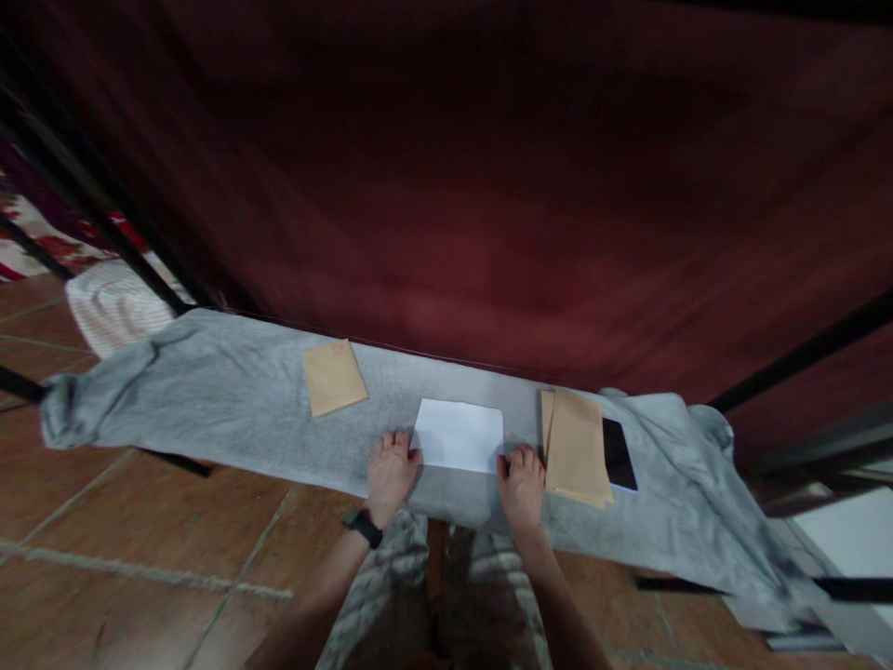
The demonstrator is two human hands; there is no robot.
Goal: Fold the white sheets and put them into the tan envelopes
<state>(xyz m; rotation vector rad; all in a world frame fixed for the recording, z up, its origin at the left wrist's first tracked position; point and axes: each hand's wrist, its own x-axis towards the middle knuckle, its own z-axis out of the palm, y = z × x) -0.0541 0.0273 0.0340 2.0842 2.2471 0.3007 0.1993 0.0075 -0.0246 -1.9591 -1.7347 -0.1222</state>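
Observation:
A white sheet of paper lies flat on the grey cloth-covered surface in front of me. At its left edge rests my left hand, palm down, with the thumb touching or very close to the paper. My right hand lies on the cloth by the opposite edge, its thumb near the paper's lower right corner. The fingers of both hands are slightly bent and sit outside the sheet. Just right of my right hand is a small stack of brown envelopes. A single brown envelope lies farther left.
Partly under the stack is a dark-screened flat device. A dark red curtain hangs behind the surface. Black metal bars stand at both sides. A striped white cloth bundle is at far left, above the tiled floor.

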